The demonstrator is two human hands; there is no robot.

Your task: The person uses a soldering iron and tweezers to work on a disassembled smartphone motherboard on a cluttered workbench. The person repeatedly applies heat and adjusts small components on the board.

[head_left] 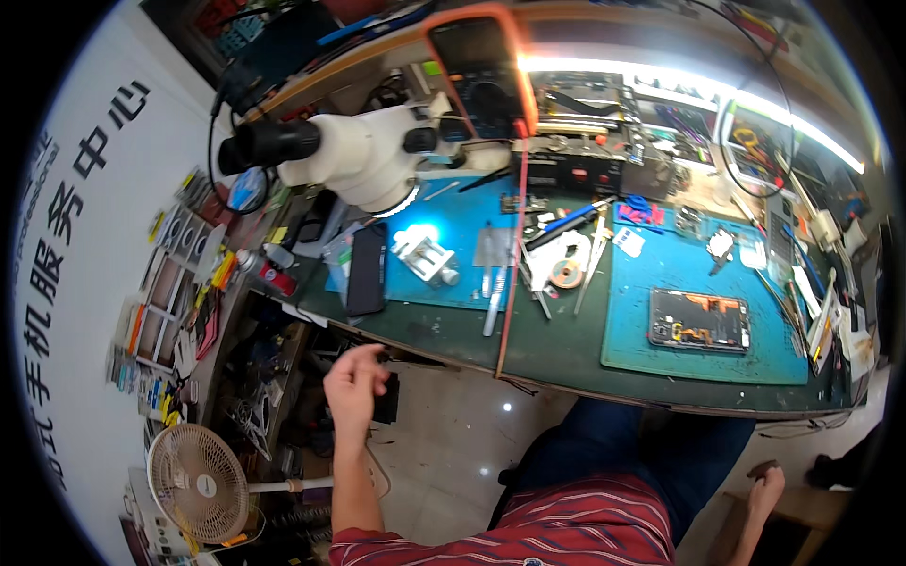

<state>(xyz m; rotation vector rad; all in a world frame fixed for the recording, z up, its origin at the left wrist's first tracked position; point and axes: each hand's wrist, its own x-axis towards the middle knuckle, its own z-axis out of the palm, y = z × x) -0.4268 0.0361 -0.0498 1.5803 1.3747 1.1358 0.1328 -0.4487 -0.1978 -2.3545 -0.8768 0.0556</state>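
Observation:
In the air off the desk's front edge is my left hand [355, 385], its fingers loosely bent and apart, with nothing visible in them. Low at the right, beside a wooden stool, my right hand [767, 490] is curled closed; what it grips, if anything, is hidden. Both hands are away from the work surface. An opened phone [699, 320] with its inner parts showing lies on the right blue mat [647, 351]. Nearer my left hand, a dark phone-shaped slab [367, 269] rests by a metal clamp fixture [426, 258], which is brightly lit.
A white microscope [354, 158] overhangs the left mat. Behind stands an orange-framed multimeter [479, 75]. Tweezers and tools crowd the right edge. At left are a red bottle [276, 278] and a fan [199, 482]. The wooden stool [819, 509] stands low right.

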